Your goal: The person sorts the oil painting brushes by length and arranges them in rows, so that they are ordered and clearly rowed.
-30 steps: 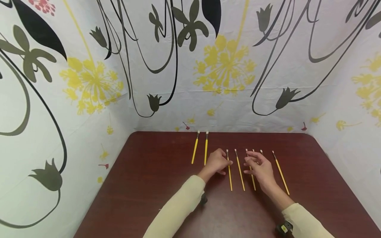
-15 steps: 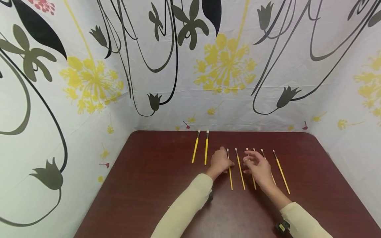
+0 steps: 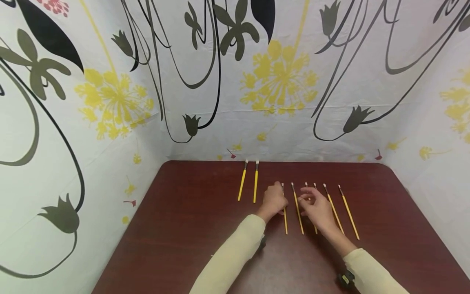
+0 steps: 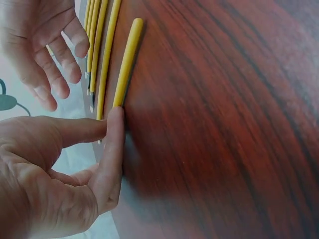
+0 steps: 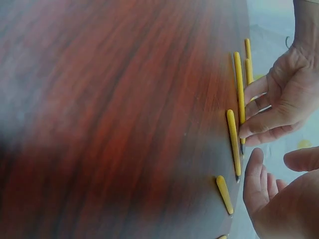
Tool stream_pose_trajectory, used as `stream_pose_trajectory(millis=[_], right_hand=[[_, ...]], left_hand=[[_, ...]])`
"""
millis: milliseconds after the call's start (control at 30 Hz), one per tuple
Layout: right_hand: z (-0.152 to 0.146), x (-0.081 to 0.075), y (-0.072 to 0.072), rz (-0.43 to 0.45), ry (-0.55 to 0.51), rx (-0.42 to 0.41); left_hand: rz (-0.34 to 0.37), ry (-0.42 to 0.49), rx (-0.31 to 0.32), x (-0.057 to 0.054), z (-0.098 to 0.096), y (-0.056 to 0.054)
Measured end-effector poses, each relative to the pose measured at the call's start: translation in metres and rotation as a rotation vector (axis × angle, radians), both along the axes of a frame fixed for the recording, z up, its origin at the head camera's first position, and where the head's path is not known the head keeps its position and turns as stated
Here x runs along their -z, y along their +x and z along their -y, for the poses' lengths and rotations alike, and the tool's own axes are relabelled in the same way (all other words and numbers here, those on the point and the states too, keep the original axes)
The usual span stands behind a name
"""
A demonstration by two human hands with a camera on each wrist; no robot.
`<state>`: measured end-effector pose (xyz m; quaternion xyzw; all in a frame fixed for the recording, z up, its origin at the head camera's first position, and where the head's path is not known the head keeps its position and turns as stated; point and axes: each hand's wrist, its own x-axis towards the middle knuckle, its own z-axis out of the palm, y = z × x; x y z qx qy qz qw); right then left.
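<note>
My left hand (image 3: pixel 273 201) is low over the table and pinches a slim yellow-handled paintbrush (image 3: pixel 285 224) between thumb and fingers. In the left wrist view, the free end of this paintbrush (image 4: pixel 128 62) sticks out past the fingertips, along the tabletop. My right hand (image 3: pixel 319 209) hovers over the row of brushes with fingers loosely bent and nothing in them. Between the two hands lies another paintbrush (image 3: pixel 298 212). Part of the brushes beneath the right hand is hidden. In the right wrist view, a gap shows between the right hand's thumb and fingers (image 5: pixel 255 164).
Two yellow paintbrushes, one (image 3: pixel 242 185) beside the other (image 3: pixel 256 188), lie near the far edge, left of the row. Further right are a brush (image 3: pixel 333 206) and the outermost one (image 3: pixel 349 212). The dark red table (image 3: pixel 176 228) meets a flower-patterned cloth (image 3: pixel 205 98) behind.
My left hand has shifted slightly right and closed its fingers on the paintbrush. The right hand has edged a little left, uncovering more of a brush beside it.
</note>
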<state>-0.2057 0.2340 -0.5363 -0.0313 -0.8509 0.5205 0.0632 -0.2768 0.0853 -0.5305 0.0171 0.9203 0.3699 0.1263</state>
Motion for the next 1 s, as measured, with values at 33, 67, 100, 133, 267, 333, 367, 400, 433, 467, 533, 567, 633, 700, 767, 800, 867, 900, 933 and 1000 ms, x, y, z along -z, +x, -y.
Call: stream_pose_trajectory(millis=[33, 67, 100, 133, 267, 333, 367, 400, 433, 467, 533, 567, 633, 700, 767, 800, 867, 900, 933, 1000], right_hand=[[0.0, 0.0, 0.0, -0.001, 0.004, 0.003], [0.001, 0.001, 0.0, -0.002, 0.007, 0.004], [0.001, 0.001, 0.0, -0.001, 0.009, 0.005], [0.001, 0.001, 0.0, 0.001, 0.009, 0.006], [0.001, 0.001, -0.001, -0.004, 0.004, 0.013], [0.0, 0.002, -0.002, -0.011, 0.001, 0.019], [0.0, 0.002, -0.003, -0.017, 0.0, 0.021], [0.0, 0.002, -0.003, -0.02, -0.001, 0.022], [0.0, 0.002, -0.003, -0.022, -0.003, 0.023], [-0.001, 0.001, -0.004, -0.021, -0.004, 0.026], [-0.002, 0.001, -0.004, -0.019, -0.001, 0.03], [-0.002, 0.001, -0.005, -0.016, 0.0, 0.03], [-0.003, 0.002, -0.005, -0.013, 0.005, 0.032], [-0.004, 0.002, -0.006, -0.01, 0.011, 0.035], [-0.004, 0.001, -0.006, -0.008, 0.014, 0.04], [-0.004, 0.001, -0.006, -0.008, 0.014, 0.044], [-0.004, 0.0, -0.005, -0.007, 0.012, 0.049], [-0.004, 0.0, -0.005, -0.008, 0.012, 0.051], [-0.004, 0.0, -0.006, -0.009, 0.013, 0.052], [-0.003, 0.0, -0.006, -0.014, 0.017, 0.056]], left_hand=[[0.002, -0.005, 0.002, 0.0, -0.001, 0.0], [0.008, -0.01, 0.004, 0.0, -0.001, 0.0], [0.014, -0.015, 0.004, -0.001, -0.002, 0.0], [0.023, -0.016, 0.004, -0.001, -0.002, 0.0], [0.038, 0.022, -0.002, -0.004, 0.0, 0.003], [0.03, 0.059, -0.008, -0.004, 0.002, 0.004], [0.027, 0.08, -0.011, -0.004, 0.003, 0.004], [0.028, 0.099, -0.012, -0.003, 0.005, 0.004], [0.035, 0.127, -0.017, -0.004, 0.006, 0.003], [0.048, 0.166, -0.022, -0.004, 0.008, 0.003], [0.084, 0.261, -0.026, -0.007, 0.012, 0.003], [0.104, 0.313, -0.024, -0.009, 0.014, 0.005], [0.142, 0.426, -0.022, -0.014, 0.019, 0.007], [0.166, 0.519, -0.008, -0.019, 0.023, 0.01], [0.18, 0.601, 0.006, -0.024, 0.028, 0.012], [0.184, 0.64, 0.017, -0.025, 0.031, 0.013], [0.194, 0.715, 0.039, -0.028, 0.038, 0.014], [0.201, 0.749, 0.05, -0.03, 0.042, 0.014], [0.204, 0.776, 0.061, -0.031, 0.045, 0.015], [0.21, 0.809, 0.08, -0.033, 0.053, 0.017]])
